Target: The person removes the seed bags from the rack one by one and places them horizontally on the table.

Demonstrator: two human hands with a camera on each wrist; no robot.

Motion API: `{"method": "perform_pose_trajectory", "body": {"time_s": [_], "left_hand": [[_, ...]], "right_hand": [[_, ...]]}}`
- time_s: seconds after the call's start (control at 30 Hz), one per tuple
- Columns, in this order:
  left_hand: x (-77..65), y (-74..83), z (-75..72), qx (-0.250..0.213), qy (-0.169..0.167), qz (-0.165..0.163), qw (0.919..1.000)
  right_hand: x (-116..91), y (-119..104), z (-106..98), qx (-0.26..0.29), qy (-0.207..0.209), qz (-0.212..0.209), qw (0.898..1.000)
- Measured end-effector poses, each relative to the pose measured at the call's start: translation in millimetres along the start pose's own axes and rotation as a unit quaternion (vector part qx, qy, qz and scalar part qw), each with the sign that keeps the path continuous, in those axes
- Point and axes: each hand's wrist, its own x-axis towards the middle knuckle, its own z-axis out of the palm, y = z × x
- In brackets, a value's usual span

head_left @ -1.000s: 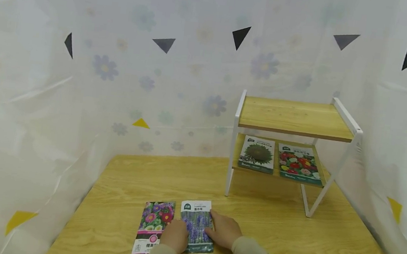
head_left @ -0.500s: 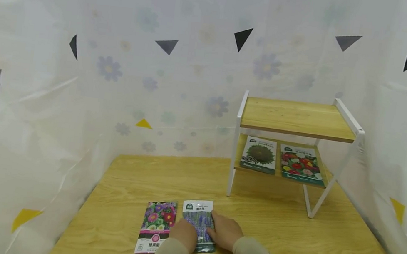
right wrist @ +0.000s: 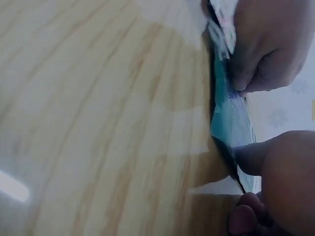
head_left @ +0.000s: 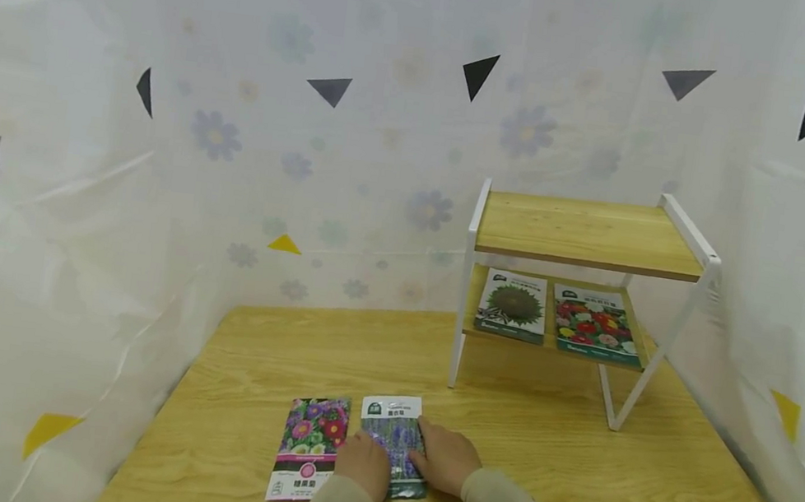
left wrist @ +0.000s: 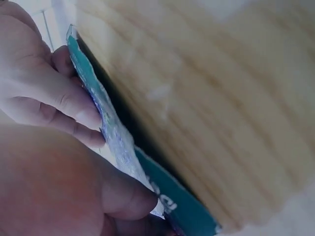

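A lavender seed packet (head_left: 392,436) with a white top and green bottom band lies on the table between both hands. My left hand (head_left: 365,464) grips its left edge with curled fingers, covering the lower left part. On the opposite edge, my right hand (head_left: 449,458) pinches it, thumb on the front and fingertips at the edge, as the right wrist view shows. Seen low from the left wrist, the packet (left wrist: 115,132) looks slightly bent and its green edge is raised a little. Just left lies a pink and purple flower seed packet (head_left: 309,447), partly behind the left hand.
A small two-tier wooden shelf (head_left: 591,233) with white metal legs stands at the back right. Its lower tier holds a sunflower packet (head_left: 513,307) and a red flower packet (head_left: 597,324). White flower-print sheeting (head_left: 385,141) hangs around the wooden table (head_left: 264,351).
The left hand has shifted right over the lavender packet, uncovering more of the pink packet's lower part. The right hand keeps its place at the right edge. The head view has shifted slightly.
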Motion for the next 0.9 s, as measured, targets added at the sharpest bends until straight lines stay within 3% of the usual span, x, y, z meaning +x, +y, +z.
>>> {"method": "perform_pose_trajectory", "body": {"time_s": [0.27,0.53,0.77,0.9], "left_hand": [[-2.5,-4.6,2.7,0.002,0.003,0.022,0.9997],[-0.3,-15.2,2.4,-0.066,0.008,0.036,0.9972],[2.5,-20.5,-1.2,-0.138,-0.01,0.013,0.9903],[3.5,-22.2,0.6,-0.152,0.0,0.017,0.9883]], "right_hand": [[-2,3,-1,0.044,-0.004,0.012,0.999],[-3,3,-2,0.044,-0.004,0.016,0.999],[-4,2,-3,0.081,-0.007,0.026,0.996],[-5,2,-2,0.102,0.0,0.033,0.994]]}}
